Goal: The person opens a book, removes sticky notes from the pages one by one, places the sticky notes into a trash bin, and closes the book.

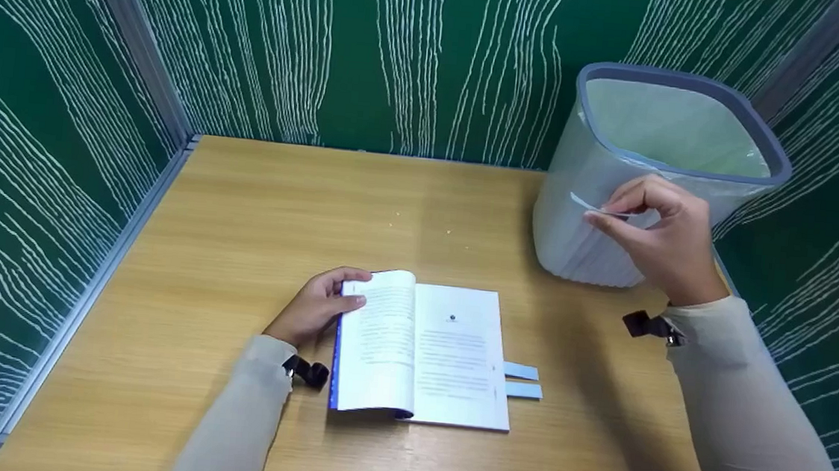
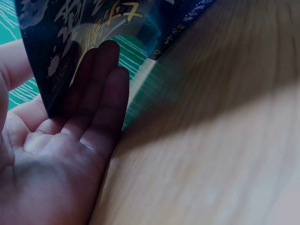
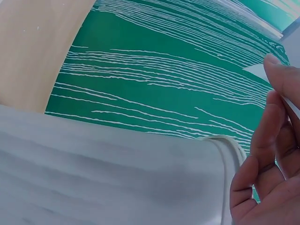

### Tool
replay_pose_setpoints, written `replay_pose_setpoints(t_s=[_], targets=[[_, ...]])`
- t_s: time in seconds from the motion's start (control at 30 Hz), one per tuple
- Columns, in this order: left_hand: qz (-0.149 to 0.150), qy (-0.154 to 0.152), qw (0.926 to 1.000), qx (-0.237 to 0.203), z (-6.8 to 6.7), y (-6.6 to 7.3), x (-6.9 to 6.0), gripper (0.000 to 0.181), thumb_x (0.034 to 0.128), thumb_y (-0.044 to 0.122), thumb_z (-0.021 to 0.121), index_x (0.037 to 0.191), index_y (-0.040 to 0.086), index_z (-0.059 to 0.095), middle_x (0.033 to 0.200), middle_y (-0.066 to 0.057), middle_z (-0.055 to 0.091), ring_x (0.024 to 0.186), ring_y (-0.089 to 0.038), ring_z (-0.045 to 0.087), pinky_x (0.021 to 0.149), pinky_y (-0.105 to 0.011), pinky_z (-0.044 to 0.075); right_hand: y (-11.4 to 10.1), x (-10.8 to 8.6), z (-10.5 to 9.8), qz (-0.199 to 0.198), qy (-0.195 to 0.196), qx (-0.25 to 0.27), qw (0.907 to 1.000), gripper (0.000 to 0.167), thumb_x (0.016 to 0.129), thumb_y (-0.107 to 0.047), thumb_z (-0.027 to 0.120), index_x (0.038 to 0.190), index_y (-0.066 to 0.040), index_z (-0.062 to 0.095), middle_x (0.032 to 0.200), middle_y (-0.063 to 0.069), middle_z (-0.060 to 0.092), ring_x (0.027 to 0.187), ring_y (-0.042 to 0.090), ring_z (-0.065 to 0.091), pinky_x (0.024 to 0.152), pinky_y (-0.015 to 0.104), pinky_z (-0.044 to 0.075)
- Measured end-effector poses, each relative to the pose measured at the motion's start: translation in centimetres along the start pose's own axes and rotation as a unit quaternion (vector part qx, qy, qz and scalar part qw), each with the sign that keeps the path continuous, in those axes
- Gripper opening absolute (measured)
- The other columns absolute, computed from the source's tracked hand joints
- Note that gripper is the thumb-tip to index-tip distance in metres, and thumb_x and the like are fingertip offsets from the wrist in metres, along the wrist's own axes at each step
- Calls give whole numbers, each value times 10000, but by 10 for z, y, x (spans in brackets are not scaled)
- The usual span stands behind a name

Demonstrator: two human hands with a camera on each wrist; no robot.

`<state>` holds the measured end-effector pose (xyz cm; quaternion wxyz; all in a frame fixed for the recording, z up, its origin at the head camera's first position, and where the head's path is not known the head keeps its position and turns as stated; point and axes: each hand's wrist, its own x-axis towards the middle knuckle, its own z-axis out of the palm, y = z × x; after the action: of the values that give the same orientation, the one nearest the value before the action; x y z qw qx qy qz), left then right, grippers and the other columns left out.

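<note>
An open book [image 1: 458, 366] lies on the table, its left pages and cover raised. My left hand [image 1: 315, 302] holds that left side, thumb on the page and fingers behind the cover. The left wrist view shows the dark printed cover [image 2: 42, 28] with the fingers beneath it. Two pale blue strips [image 1: 524, 390] stick out from the book's right edge. My right hand [image 1: 663, 228] pinches a thin pale strip [image 1: 581, 201] between thumb and fingertips; in the head view it appears in front of the wastebasket [image 1: 577, 233].
The wastebasket stands at the back right of the wooden table [image 1: 257, 208], with a grey rim [image 1: 701, 79] and a translucent liner. Small light specks lie on the table behind the book. Green walls [image 1: 352, 50] with white lines enclose the table.
</note>
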<state>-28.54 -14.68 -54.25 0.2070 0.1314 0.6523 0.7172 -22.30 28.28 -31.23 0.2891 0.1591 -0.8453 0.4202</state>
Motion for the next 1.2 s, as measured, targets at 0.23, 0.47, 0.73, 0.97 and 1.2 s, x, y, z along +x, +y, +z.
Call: replay_pose_setpoints(t_s=[0.23, 0.47, 0.73, 0.97, 1.2], targets=[[70, 17, 9999, 92, -2, -1, -1, 441, 953, 108, 736, 1368, 43, 599, 1259, -151, 643, 1029, -227, 678, 825, -279, 589, -4, 5, 0, -134, 98, 136, 9998, 166, 834, -51, 851, 789, 22, 710, 878, 116, 692, 854, 198, 609, 812, 225, 548], [49, 31, 9999, 135, -2, 0, -2, 436, 954, 127, 740, 1360, 48, 604, 1243, -154, 646, 1001, -223, 679, 805, -274, 587, -9, 14, -5, -389, 219, 242, 9987, 149, 825, -10, 846, 778, 34, 711, 858, 129, 700, 821, 203, 621, 813, 229, 555], [-4, 47, 9999, 121, 0, 2, -2, 434, 956, 112, 733, 1367, 58, 606, 1256, -145, 645, 1019, -221, 677, 822, -275, 586, -15, 28, -20, -541, 482, 227, 9971, 63, 803, 39, 847, 832, 5, 801, 884, 177, 756, 819, 195, 670, 784, 227, 572], [-108, 61, 9999, 8, 1, 4, -3, 434, 950, 130, 744, 1363, 83, 615, 1278, -156, 647, 1023, -237, 693, 826, -293, 598, -21, 37, -26, -589, 664, -136, 9960, 76, 824, 9, 840, 891, -25, 829, 938, 170, 779, 894, 151, 716, 844, 207, 570], [-57, 65, 10000, 40, 1, 3, -3, 440, 951, 115, 740, 1368, 67, 609, 1269, -153, 643, 1016, -230, 685, 823, -286, 594, -30, 46, -26, -632, 716, -159, 9953, 72, 873, 4, 793, 936, -10, 825, 996, 215, 775, 946, 132, 732, 865, 178, 570]])
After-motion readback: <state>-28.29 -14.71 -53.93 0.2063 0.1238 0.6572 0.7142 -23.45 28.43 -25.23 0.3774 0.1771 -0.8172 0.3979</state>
